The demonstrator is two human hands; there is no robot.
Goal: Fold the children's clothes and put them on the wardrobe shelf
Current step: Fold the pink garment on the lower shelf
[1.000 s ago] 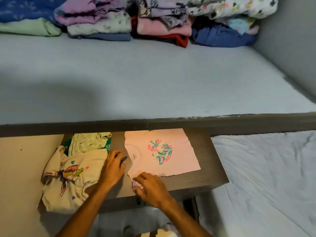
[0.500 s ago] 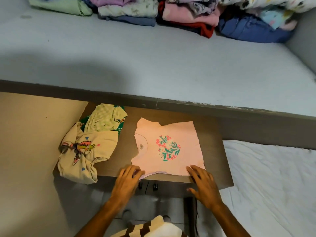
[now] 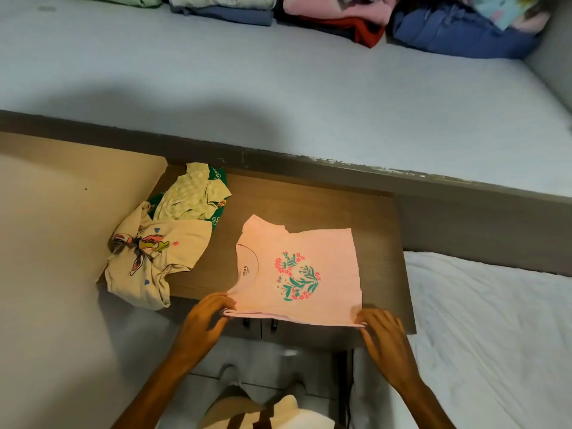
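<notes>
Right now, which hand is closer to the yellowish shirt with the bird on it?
Left. The left hand sits just right of the yellowish shirt; the right hand is far across the pink shirt.

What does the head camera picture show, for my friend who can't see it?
Two hands, left hand and right hand, pinch the near edge of a pink flowered T-shirt lying flat on a small brown table. Crumpled cream clothes sit beside it.

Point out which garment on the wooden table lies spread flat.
The pink flower-print T-shirt, held at its near edge; the cream butterfly-print top and pale green garment lie crumpled.
</notes>
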